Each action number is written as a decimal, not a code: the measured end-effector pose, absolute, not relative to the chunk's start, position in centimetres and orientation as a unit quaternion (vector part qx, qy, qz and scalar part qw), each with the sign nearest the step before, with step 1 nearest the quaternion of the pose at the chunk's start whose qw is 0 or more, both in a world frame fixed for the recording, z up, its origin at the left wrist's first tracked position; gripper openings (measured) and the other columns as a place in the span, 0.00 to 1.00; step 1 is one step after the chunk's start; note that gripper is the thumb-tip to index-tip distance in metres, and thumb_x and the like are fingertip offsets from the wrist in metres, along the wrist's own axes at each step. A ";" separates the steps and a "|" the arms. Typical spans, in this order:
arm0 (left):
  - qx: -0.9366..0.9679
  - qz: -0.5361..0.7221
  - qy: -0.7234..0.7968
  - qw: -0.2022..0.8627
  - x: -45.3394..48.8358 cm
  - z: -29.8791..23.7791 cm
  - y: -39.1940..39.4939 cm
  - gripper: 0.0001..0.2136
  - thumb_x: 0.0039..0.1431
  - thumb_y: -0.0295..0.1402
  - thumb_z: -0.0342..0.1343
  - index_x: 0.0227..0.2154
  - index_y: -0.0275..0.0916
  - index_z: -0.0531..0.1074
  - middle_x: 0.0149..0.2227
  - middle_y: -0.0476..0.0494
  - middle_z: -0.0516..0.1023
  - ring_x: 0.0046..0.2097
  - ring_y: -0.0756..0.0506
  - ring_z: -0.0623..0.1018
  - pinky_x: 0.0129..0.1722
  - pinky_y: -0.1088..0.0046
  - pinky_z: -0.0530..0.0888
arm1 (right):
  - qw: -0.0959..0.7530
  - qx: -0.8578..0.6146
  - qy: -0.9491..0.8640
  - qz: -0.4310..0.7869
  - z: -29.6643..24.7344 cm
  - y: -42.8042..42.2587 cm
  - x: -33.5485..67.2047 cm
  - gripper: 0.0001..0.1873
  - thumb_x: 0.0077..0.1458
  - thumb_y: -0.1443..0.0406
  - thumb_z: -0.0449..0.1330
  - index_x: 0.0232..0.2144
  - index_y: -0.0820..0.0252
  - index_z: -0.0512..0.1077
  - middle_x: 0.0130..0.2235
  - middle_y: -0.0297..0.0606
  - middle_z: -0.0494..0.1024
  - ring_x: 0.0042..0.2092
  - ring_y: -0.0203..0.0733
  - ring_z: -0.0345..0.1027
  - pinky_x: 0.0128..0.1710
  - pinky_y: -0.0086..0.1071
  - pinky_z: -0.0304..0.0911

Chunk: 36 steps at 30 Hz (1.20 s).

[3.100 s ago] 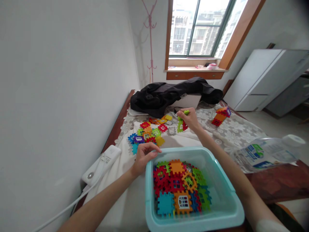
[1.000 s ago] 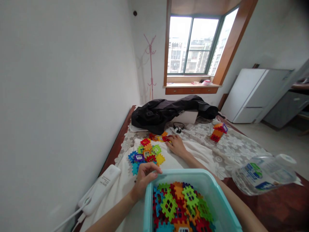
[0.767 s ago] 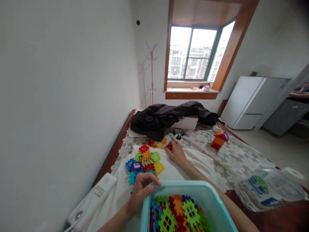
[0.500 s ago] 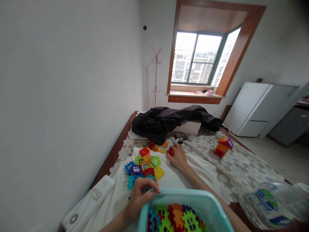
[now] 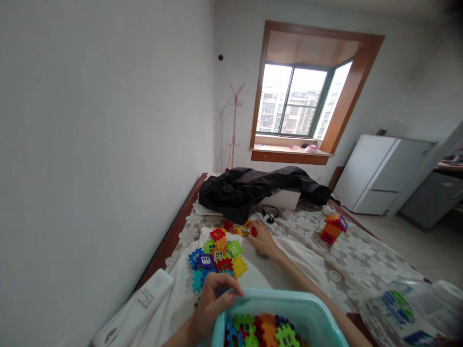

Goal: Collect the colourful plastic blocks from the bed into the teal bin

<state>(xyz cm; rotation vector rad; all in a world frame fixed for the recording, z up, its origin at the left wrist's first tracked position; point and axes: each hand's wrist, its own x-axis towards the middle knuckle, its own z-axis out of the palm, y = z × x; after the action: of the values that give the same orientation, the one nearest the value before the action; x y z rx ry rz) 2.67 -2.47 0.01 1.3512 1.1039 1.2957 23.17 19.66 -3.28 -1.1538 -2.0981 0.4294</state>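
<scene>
My left hand [image 5: 214,303] grips the near-left rim of a light blue plastic bin [image 5: 285,308] that holds several coloured interlocking tiles [image 5: 260,330]. My right hand [image 5: 262,238] reaches out over the white cloth and closes on a red tile [image 5: 253,231] at the far end of a loose pile of coloured tiles [image 5: 217,255]. A small house built of tiles [image 5: 333,229] stands farther right on the lace tablecloth.
A black jacket [image 5: 253,188] lies over a white box at the table's far end, with black earphones [image 5: 269,212] beside it. A white power strip [image 5: 139,306] lies at the left edge. A clear water bottle [image 5: 408,313] lies at right. White fridge [image 5: 376,173] beyond.
The camera has tilted up, so the bin has slid toward the bottom edge. My right hand moved from green tiles to the pile's far end and took hold of a red tile.
</scene>
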 end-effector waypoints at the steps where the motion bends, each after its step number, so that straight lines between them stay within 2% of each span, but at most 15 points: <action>1: 0.548 0.530 0.450 0.465 2.7 0.1 -2.5 0.12 0.53 0.44 0.66 0.31 0.41 0.85 0.35 0.41 0.82 0.39 0.40 0.77 0.45 0.64 0.72 | 0.330 -0.442 -0.818 0.164 -3.0 20.0 22.5 0.14 0.52 0.69 0.59 0.42 0.58 0.76 0.43 0.44 0.77 0.44 0.50 0.74 0.48 0.41 0.71; 4: 0.545 0.535 0.450 0.463 2.8 0.3 -2.6 0.11 0.52 0.43 0.65 0.31 0.41 0.85 0.35 0.42 0.82 0.38 0.40 0.77 0.45 0.63 0.73 | 0.305 -0.405 -0.852 0.131 -2.2 20.5 20.2 0.13 0.56 0.67 0.61 0.44 0.58 0.78 0.51 0.49 0.80 0.56 0.54 0.74 0.58 0.43 0.70; 6: 0.545 0.534 0.454 0.460 2.8 0.3 -2.6 0.11 0.52 0.43 0.65 0.31 0.42 0.85 0.35 0.41 0.82 0.38 0.39 0.76 0.46 0.63 0.73 | 0.293 -0.377 -0.872 0.111 -1.9 20.6 18.9 0.12 0.59 0.63 0.63 0.45 0.55 0.80 0.53 0.48 0.82 0.60 0.57 0.72 0.63 0.46 0.67; 8: 0.547 0.529 0.459 0.458 2.8 0.4 -2.6 0.11 0.52 0.44 0.65 0.30 0.41 0.85 0.36 0.40 0.82 0.40 0.38 0.77 0.47 0.62 0.73 | 0.274 -0.368 -0.882 0.104 -2.0 20.5 18.0 0.13 0.60 0.59 0.64 0.46 0.53 0.80 0.53 0.46 0.83 0.62 0.59 0.72 0.63 0.48 0.66; 12: 0.541 0.531 0.462 0.461 2.8 0.4 -2.6 0.11 0.51 0.43 0.65 0.29 0.41 0.85 0.36 0.40 0.82 0.41 0.38 0.77 0.48 0.61 0.72 | 0.256 -0.399 -0.873 0.115 -2.9 20.6 17.5 0.22 0.59 0.54 0.67 0.53 0.56 0.78 0.56 0.51 0.82 0.62 0.62 0.72 0.60 0.48 0.69; 16: 0.532 0.537 0.457 0.469 2.8 0.4 -2.6 0.11 0.51 0.43 0.65 0.30 0.41 0.85 0.36 0.41 0.81 0.41 0.38 0.77 0.47 0.62 0.73 | 0.303 -0.444 -0.832 0.137 -3.3 20.9 18.3 0.28 0.60 0.52 0.66 0.58 0.59 0.74 0.55 0.53 0.82 0.58 0.59 0.76 0.55 0.45 0.72; 18: 0.530 0.541 0.453 0.470 2.9 0.5 -2.6 0.11 0.51 0.43 0.65 0.31 0.41 0.84 0.36 0.41 0.81 0.40 0.38 0.77 0.46 0.62 0.73 | 0.325 -0.456 -0.819 0.127 -2.8 21.0 19.0 0.27 0.61 0.52 0.65 0.57 0.58 0.74 0.50 0.50 0.84 0.53 0.57 0.79 0.51 0.44 0.73; 21: 0.531 0.542 0.452 0.469 2.9 0.6 -2.6 0.12 0.52 0.43 0.65 0.31 0.41 0.85 0.36 0.41 0.81 0.40 0.39 0.76 0.46 0.62 0.73 | 0.349 -0.466 -0.807 0.095 -1.4 20.9 20.4 0.20 0.62 0.51 0.63 0.49 0.57 0.76 0.42 0.46 0.85 0.44 0.55 0.79 0.44 0.41 0.71; 25: 0.530 0.544 0.452 0.467 2.9 0.4 -2.5 0.12 0.52 0.43 0.65 0.31 0.40 0.85 0.36 0.41 0.81 0.40 0.39 0.77 0.45 0.62 0.73 | 0.360 -0.453 -0.807 0.122 0.1 19.7 23.3 0.14 0.64 0.53 0.62 0.45 0.55 0.77 0.37 0.38 0.83 0.38 0.49 0.78 0.40 0.37 0.67; 28: 0.529 0.549 0.448 0.467 2.9 0.1 -2.4 0.12 0.51 0.44 0.65 0.31 0.40 0.85 0.35 0.41 0.81 0.39 0.39 0.77 0.44 0.63 0.73 | 0.304 -0.430 -0.843 0.113 -0.6 17.5 25.5 0.13 0.64 0.55 0.63 0.46 0.54 0.77 0.38 0.39 0.83 0.40 0.49 0.77 0.42 0.38 0.68; 31: 0.531 0.545 0.455 0.463 2.9 0.2 -2.4 0.11 0.52 0.43 0.65 0.30 0.40 0.85 0.36 0.41 0.82 0.40 0.39 0.77 0.46 0.62 0.73 | 0.258 -0.416 -0.870 0.060 -2.2 15.4 26.9 0.14 0.62 0.57 0.65 0.48 0.54 0.76 0.47 0.44 0.81 0.47 0.54 0.76 0.47 0.42 0.68; 33: 0.535 0.537 0.458 0.465 2.9 0.5 -2.4 0.11 0.52 0.42 0.65 0.30 0.40 0.85 0.36 0.41 0.82 0.40 0.39 0.77 0.46 0.62 0.73 | 0.251 -0.424 -0.869 0.043 -3.0 14.6 27.3 0.14 0.62 0.58 0.66 0.48 0.54 0.76 0.49 0.46 0.79 0.49 0.55 0.75 0.48 0.43 0.69; 36: 0.539 0.538 0.456 0.461 2.9 1.0 -2.5 0.10 0.52 0.41 0.65 0.29 0.40 0.85 0.35 0.41 0.83 0.40 0.39 0.78 0.46 0.63 0.72 | 0.258 -0.430 -0.865 0.031 -3.5 14.4 27.5 0.11 0.62 0.57 0.66 0.44 0.55 0.75 0.46 0.47 0.79 0.49 0.57 0.73 0.48 0.45 0.69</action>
<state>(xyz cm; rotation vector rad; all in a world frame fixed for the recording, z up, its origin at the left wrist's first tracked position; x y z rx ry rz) 2.94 -2.54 1.04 1.3252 1.1216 1.3225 27.50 14.39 -3.53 -1.1653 -2.3449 0.0843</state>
